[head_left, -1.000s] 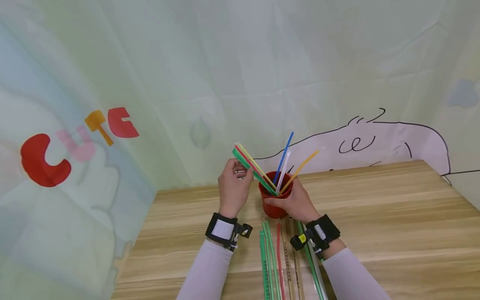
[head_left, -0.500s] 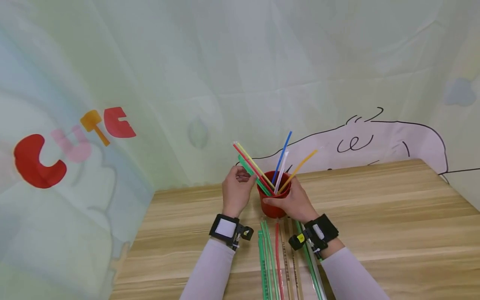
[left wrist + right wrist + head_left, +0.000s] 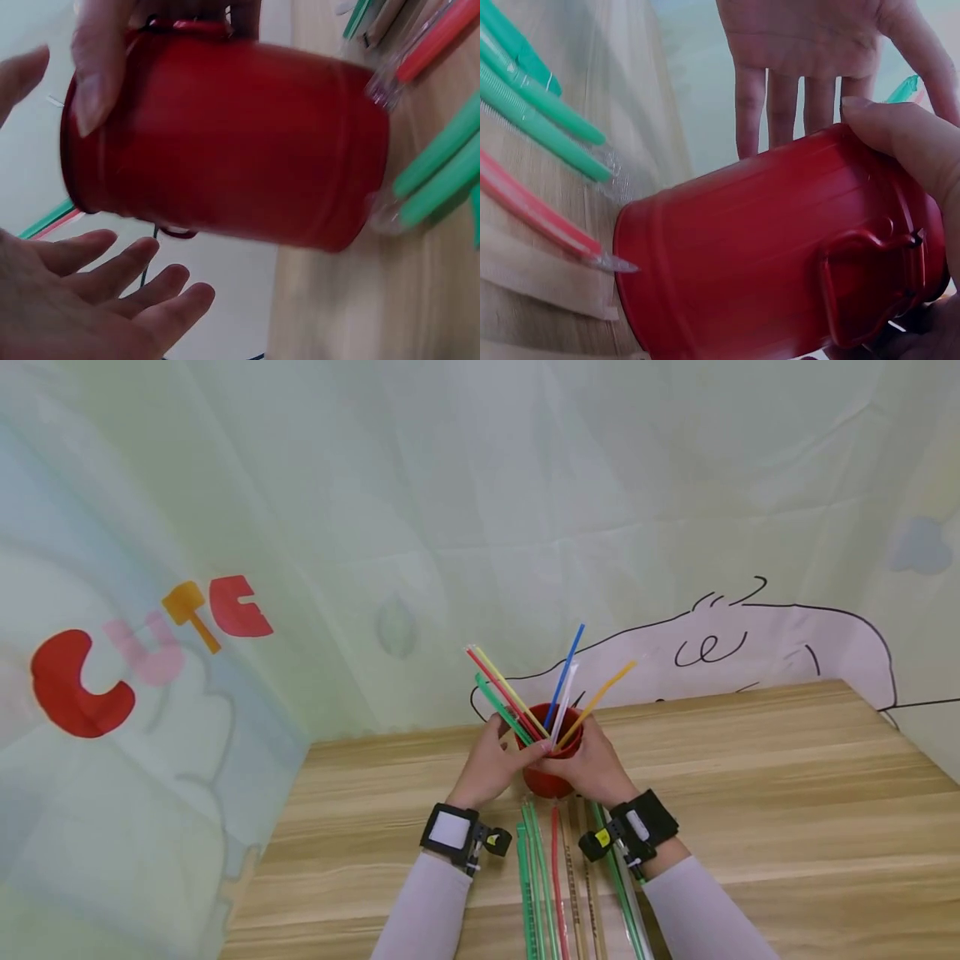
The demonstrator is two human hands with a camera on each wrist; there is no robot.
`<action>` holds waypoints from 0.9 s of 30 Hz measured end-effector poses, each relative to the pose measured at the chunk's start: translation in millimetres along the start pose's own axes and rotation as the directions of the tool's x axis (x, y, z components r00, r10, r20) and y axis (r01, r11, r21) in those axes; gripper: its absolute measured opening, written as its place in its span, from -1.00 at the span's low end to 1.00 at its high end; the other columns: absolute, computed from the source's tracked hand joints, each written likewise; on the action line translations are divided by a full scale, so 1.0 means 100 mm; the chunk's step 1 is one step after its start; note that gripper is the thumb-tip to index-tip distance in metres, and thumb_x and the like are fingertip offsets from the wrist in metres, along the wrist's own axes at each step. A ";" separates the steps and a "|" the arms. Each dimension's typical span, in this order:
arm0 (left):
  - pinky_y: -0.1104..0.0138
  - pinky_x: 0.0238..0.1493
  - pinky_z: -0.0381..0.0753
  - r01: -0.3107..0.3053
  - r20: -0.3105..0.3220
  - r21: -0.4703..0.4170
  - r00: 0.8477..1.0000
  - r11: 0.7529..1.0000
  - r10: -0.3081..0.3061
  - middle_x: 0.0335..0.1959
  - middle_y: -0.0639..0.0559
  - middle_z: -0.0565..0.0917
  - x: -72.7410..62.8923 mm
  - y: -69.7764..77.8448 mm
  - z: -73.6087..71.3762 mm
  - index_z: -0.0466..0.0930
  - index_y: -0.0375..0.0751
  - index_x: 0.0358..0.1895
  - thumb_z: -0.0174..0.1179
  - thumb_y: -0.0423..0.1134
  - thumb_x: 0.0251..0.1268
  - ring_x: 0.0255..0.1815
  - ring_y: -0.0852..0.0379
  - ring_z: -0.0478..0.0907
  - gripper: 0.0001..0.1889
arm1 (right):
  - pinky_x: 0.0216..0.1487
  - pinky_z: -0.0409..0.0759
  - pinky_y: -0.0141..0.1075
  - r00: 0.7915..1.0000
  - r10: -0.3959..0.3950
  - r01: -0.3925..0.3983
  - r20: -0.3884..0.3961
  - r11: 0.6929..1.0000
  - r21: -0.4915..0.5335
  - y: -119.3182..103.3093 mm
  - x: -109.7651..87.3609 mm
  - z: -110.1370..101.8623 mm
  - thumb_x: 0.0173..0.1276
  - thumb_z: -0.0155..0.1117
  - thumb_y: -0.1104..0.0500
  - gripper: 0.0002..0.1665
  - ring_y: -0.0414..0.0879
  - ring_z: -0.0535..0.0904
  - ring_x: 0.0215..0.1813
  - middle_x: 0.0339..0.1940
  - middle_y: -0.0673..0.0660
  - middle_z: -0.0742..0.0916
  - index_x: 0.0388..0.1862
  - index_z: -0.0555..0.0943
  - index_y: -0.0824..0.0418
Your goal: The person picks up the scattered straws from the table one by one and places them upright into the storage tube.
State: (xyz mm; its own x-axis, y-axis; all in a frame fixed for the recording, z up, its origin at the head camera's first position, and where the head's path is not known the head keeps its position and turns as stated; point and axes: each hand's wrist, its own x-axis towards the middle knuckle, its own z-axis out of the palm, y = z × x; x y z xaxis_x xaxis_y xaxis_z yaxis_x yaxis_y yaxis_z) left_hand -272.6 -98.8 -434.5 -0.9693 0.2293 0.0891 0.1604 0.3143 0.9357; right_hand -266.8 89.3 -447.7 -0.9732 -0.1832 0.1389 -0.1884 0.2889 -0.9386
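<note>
A small red bucket [image 3: 547, 783] with wire handles stands on the table. My right hand [image 3: 596, 764] grips it near the rim, its thumb along the near side. On the bucket's other side is my left hand [image 3: 491, 764]; in the left wrist view its fingers [image 3: 176, 315] are spread and extended, holding nothing. Out of the bucket lean a green straw [image 3: 495, 698], a red straw [image 3: 495, 677] and a yellow straw [image 3: 491, 664] to the left. A blue straw [image 3: 566, 668] and a white straw [image 3: 564, 700] rise more upright, and an orange straw [image 3: 611, 685] tilts right.
Wrapped straws lie in a row before the bucket: several green straws [image 3: 538, 868], a red straw [image 3: 557, 877], brown paper-wrapped straws [image 3: 574, 893] and more green ones [image 3: 626, 893] by the right forearm. Behind the wooden table [image 3: 787, 793] hangs a printed curtain [image 3: 480, 510].
My left hand has let go of the green straw, now leaning in the bucket, and has come down to the bucket's left side. The right hand has kept its grip.
</note>
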 end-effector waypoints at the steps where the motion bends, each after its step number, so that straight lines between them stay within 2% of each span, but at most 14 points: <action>1: -0.25 0.55 0.27 0.001 0.016 -0.006 1.000 1.000 -0.001 0.56 -0.02 0.36 0.00 -0.01 0.02 0.29 0.04 0.47 0.43 0.20 0.23 0.62 -0.14 0.22 -0.18 | 0.33 0.60 0.19 1.000 -0.006 0.006 0.000 1.000 -0.004 0.01 0.00 0.00 0.21 0.61 0.05 0.00 0.20 0.51 0.40 0.40 0.23 0.54 0.52 0.26 0.14; 5: -0.13 0.47 0.45 -0.014 0.047 -0.014 0.999 1.000 0.015 0.47 0.03 0.45 -0.01 -0.05 0.10 0.26 0.09 0.50 0.49 0.19 0.17 0.50 -0.06 0.39 -0.12 | 0.35 0.58 0.21 1.000 -0.023 0.023 0.000 1.000 -0.020 0.03 0.00 -0.01 0.22 0.60 0.11 -0.03 0.20 0.52 0.38 0.38 0.24 0.55 0.51 0.26 0.16; 8: -0.04 0.43 0.52 -0.037 0.050 -0.016 0.998 0.999 0.038 0.41 0.05 0.51 0.00 -0.07 0.15 0.27 0.10 0.50 0.51 0.16 0.16 0.42 -0.01 0.47 -0.13 | 0.34 0.59 0.19 1.000 -0.029 0.029 -0.002 0.999 -0.023 0.03 0.00 -0.02 0.22 0.60 0.15 -0.02 0.20 0.53 0.37 0.38 0.24 0.56 0.51 0.26 0.17; 19: 0.09 0.36 0.59 -0.107 0.056 -0.067 0.992 0.992 0.111 0.35 0.10 0.57 0.05 -0.16 0.21 0.34 0.13 0.48 0.53 0.07 0.16 0.36 0.06 0.51 -0.18 | 0.35 0.58 0.19 0.998 -0.062 0.063 0.018 0.996 -0.070 0.07 0.01 -0.05 0.19 0.62 0.17 0.00 0.21 0.53 0.39 0.38 0.28 0.57 0.51 0.25 0.20; 27: 0.08 0.36 0.60 -0.084 0.021 -0.053 0.996 0.995 0.085 0.35 0.08 0.57 0.06 -0.20 0.22 0.32 0.14 0.48 0.54 0.07 0.16 0.36 0.05 0.52 -0.17 | 0.42 0.51 0.19 0.998 -0.060 0.062 0.032 0.994 -0.092 0.08 0.02 -0.07 0.19 0.63 0.20 0.06 0.22 0.48 0.45 0.42 0.28 0.54 0.54 0.20 0.20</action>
State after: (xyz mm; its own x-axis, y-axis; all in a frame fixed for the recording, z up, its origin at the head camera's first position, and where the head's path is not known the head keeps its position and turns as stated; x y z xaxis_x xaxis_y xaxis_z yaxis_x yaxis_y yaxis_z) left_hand -277.1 -83.3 -460.3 -0.9478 0.2750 0.1612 0.2312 0.2451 0.9415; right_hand -271.5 98.2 -452.7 -0.9555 -0.2300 0.1846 -0.2600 0.3620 -0.8952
